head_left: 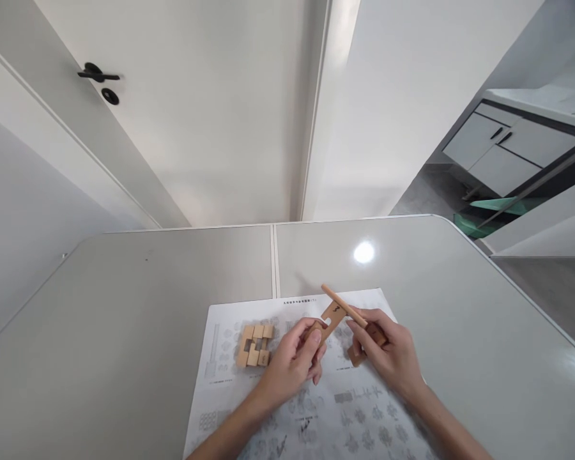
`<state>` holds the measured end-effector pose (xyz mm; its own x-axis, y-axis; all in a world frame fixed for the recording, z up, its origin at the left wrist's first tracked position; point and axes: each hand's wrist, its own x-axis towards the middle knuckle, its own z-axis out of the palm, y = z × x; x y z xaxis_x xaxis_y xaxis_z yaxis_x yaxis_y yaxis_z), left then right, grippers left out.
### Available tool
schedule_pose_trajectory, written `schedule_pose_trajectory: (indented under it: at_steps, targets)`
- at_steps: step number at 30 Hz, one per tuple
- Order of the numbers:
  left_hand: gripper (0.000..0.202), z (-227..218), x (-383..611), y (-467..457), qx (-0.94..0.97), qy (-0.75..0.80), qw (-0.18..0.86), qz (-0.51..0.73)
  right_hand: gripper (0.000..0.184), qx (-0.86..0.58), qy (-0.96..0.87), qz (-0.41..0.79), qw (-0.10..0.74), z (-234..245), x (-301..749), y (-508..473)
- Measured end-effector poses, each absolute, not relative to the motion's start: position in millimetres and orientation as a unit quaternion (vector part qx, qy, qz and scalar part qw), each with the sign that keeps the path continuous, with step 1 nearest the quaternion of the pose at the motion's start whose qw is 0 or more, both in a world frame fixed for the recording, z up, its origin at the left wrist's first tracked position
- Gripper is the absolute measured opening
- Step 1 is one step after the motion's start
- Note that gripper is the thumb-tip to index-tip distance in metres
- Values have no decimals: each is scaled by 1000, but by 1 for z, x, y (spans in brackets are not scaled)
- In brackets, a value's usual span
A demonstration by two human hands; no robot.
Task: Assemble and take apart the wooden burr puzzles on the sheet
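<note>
My left hand (pixel 299 358) is closed on a notched wooden puzzle piece (pixel 334 315) that carries a dark handwritten mark. Between the fingers of my right hand (pixel 388 348) is a thin wooden stick (pixel 340 301), slanting up to the left across the end of the notched piece. Further wooden blocks (pixel 357 356) show at my right palm and below it; whether they are held or lie on the sheet I cannot tell. Left of my left hand, several interlocked wooden puzzle pieces (pixel 253 345) lie on the printed sheet (pixel 220 396).
The sheet, printed with small diagrams, lies on a grey table (pixel 100 332) with a seam across its middle. Behind the table stands a white door (pixel 196 115) with a black handle (pixel 97 73). A white cabinet (pixel 512 144) is at the far right.
</note>
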<state>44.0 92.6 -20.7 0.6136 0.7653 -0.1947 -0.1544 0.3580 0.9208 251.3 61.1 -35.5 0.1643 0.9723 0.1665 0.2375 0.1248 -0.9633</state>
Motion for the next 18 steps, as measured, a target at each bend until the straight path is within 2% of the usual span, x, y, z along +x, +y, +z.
schedule_pose_trajectory:
  at_steps: [6, 10, 14, 18]
  targets:
    - [41, -23, 44, 93, 463, 324, 764, 311, 17, -550, -574, 343, 500, -37, 251, 58]
    - [43, -24, 45, 92, 463, 326, 758, 324, 13, -569, -578, 305, 499, -39, 250, 57]
    - [46, -22, 45, 92, 445, 325, 760, 345, 17, -588, -588, 268, 487, -41, 249, 56]
    - [42, -21, 45, 92, 427, 296, 788, 331, 18, -594, -568, 240, 517, -44, 246, 53]
